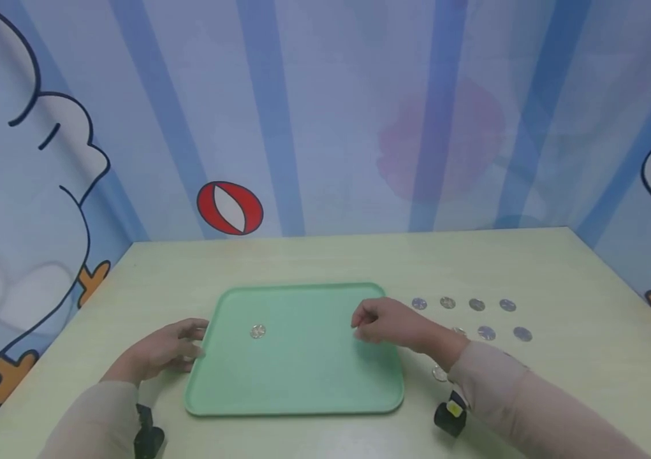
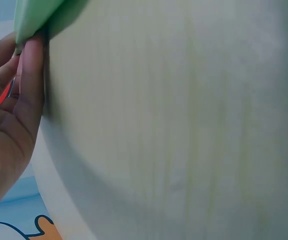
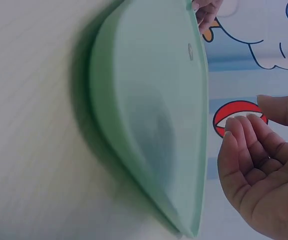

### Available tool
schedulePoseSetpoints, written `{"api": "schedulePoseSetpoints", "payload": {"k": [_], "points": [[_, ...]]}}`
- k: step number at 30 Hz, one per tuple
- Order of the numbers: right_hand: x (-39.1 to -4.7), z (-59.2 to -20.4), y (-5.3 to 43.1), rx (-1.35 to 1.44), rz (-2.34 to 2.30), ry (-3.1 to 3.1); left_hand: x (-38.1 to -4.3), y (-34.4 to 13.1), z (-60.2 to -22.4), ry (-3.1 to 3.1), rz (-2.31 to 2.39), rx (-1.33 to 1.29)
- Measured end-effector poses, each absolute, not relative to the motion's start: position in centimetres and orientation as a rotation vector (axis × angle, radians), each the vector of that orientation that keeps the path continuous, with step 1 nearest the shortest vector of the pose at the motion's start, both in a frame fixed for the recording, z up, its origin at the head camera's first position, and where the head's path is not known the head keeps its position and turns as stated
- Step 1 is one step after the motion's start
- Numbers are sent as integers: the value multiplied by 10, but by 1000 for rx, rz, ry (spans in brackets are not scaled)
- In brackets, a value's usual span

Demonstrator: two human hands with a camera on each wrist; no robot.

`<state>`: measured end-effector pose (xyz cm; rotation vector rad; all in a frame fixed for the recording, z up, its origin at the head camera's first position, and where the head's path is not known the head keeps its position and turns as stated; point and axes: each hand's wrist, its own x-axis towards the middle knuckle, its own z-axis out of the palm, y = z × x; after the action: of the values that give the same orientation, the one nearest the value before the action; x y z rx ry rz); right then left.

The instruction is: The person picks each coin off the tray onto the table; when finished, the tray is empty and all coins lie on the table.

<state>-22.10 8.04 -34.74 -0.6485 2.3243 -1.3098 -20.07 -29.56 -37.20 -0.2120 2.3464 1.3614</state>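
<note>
A light green tray (image 1: 302, 389) with a raised rim lies on the table. One silver coin (image 1: 258, 331) rests on its left half. At the tray's left rim is my left hand (image 1: 161, 347); thumb and fingertips touch the edge, as the left wrist view also shows. My right hand (image 1: 388, 323) hovers over the tray's right side, fingers loosely curled. In the right wrist view, the thumb stands apart from the fingers (image 3: 243, 132), with nothing visible between them. Right of the tray, several silver coins (image 1: 477, 305) lie in rows, some partly hidden by my right forearm.
The pale yellow table (image 1: 577, 408) ends at a blue striped backdrop (image 1: 336, 115) with cartoon figures and a red-and-white ball. Patterned panels stand on both sides. A black wrist device (image 1: 450, 414) is by my right sleeve, another (image 1: 147, 437) by the left.
</note>
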Motion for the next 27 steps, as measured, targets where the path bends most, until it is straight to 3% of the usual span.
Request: {"api": "schedulePoseSetpoints", "payload": {"k": [27], "points": [[-238,-355,-13,-686,-1315,2245,-201,-298,-374,2370,1341,-204]]}}
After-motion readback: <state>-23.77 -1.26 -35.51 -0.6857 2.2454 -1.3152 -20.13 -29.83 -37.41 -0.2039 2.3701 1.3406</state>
